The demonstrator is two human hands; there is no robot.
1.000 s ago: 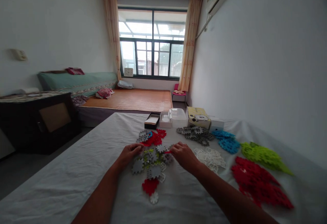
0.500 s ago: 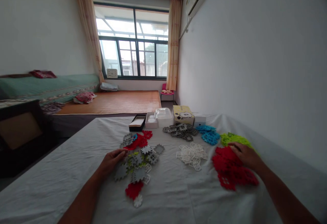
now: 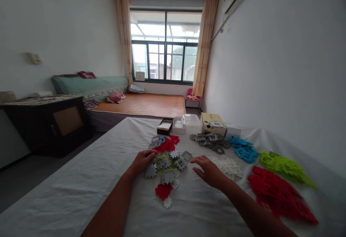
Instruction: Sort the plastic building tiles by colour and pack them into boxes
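A mixed heap of toothed flat plastic building pieces lies before me, with a grey piece [image 3: 167,177], a red piece [image 3: 163,191] and a small white round piece [image 3: 167,203] at its near end. My left hand [image 3: 142,162] rests at the heap's left edge, fingers pressed together; whatever they hold is hidden. Just right of the heap hovers my right hand [image 3: 207,170], fingers apart and nothing seen in them. It partly covers a pile of white lattice pieces [image 3: 228,165]. Farther right lie red pieces [image 3: 278,192] and lime-green pieces [image 3: 285,165].
Blue pieces [image 3: 244,150] and dark grey pieces [image 3: 210,141] form piles farther back. Along the far table edge stand a black open box [image 3: 164,130], a clear plastic tub [image 3: 191,123] and a yellow box [image 3: 214,124]. A white cloth [image 3: 108,165] covers the table.
My right hand has left the red pile and moved left to beside the mixed heap, its fingers now spread. My left hand stays at the heap's left edge. The camera view has turned left.
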